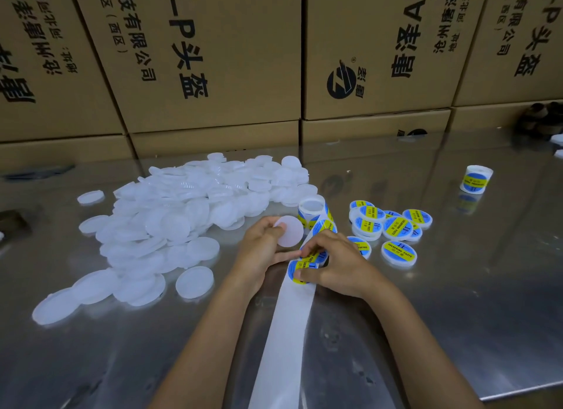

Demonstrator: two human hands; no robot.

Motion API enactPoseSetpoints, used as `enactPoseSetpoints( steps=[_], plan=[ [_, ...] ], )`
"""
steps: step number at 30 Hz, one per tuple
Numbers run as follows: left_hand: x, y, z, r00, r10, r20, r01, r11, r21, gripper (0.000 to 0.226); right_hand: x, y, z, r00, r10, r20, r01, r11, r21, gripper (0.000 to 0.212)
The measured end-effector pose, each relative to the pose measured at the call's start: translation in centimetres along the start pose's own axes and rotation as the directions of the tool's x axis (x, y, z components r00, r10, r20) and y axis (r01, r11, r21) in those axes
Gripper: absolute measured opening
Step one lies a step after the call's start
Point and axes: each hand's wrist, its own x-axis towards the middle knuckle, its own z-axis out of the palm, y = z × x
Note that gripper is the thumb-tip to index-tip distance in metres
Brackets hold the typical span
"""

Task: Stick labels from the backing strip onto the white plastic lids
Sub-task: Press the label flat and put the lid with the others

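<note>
The left hand (pixel 262 250) pinches a bare white lid (pixel 289 231) by its near edge, flat face up, just above the metal table (pixel 457 287). The right hand (pixel 332 264) has its fingers curled over a blue-and-yellow label (pixel 300 270) at the point where the backing strip (pixel 283 332) leaves the label roll (pixel 313 212); it appears to be peeling that label, thumb against its lower edge.

To do this step well: lift the label by one edge only, keep the adhesive side off the fingers, bring the lid under it, centre the round label on the lid face, then press from the middle outward.

The peeled strip runs toward the viewer and is cut off at the bottom edge. To the left lies the pile of unlabelled lids (pixel 189 213); to the right, the finished labelled lids (pixel 393 229), and a second roll (pixel 475 179) stands well apart.

Hidden: the right fingers cover the peel line, so how far the label is lifted cannot be told. Small print on the labels is barely legible.
</note>
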Motion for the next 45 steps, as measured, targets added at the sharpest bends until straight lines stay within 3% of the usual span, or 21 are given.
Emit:
enactPoseSetpoints(
  steps=[6, 10, 19, 33, 38, 45],
  plan=[
    [0.1, -0.4, 0.3, 0.999, 0.052, 0.012, -0.054, 0.981, 0.187, 0.015, 0.0, 0.1, -0.1, 0.999, -0.036, -0.009, 0.036, 0.999, 0.002, 0.014],
    [0.2, -0.4, 0.4, 0.998, 0.055, 0.008, -0.055, 0.981, 0.186, 0.015, 0.0, 0.1, -0.1, 0.999, -0.049, 0.000, 0.049, 0.999, -0.014, 0.021],
    [0.3, -0.5, 0.4, 0.998, 0.063, -0.004, -0.061, 0.978, 0.200, 0.016, 0.3, 0.1, 0.0, 0.998, -0.063, -0.026, 0.063, 0.998, -0.022, 0.016],
    [0.3, -0.4, 0.2, 0.997, 0.060, -0.040, -0.054, 0.987, 0.154, 0.015, 0.2, -0.6, -0.2, 0.998, 0.009, -0.064, -0.003, 0.995, 0.098, 0.013],
    [0.1, -0.3, 0.1, 0.995, 0.103, -0.001, -0.100, 0.970, 0.222, 0.019, 0.2, -1.1, -0.4, 0.996, 0.039, -0.080, -0.010, 0.942, 0.337, 0.011],
    [0.0, -0.2, 0.0, 0.998, 0.067, -0.011, -0.063, 0.974, 0.216, 0.015, 0.3, -1.4, -0.9, 0.974, 0.193, -0.115, -0.057, 0.706, 0.706, 0.014]
  ],
)
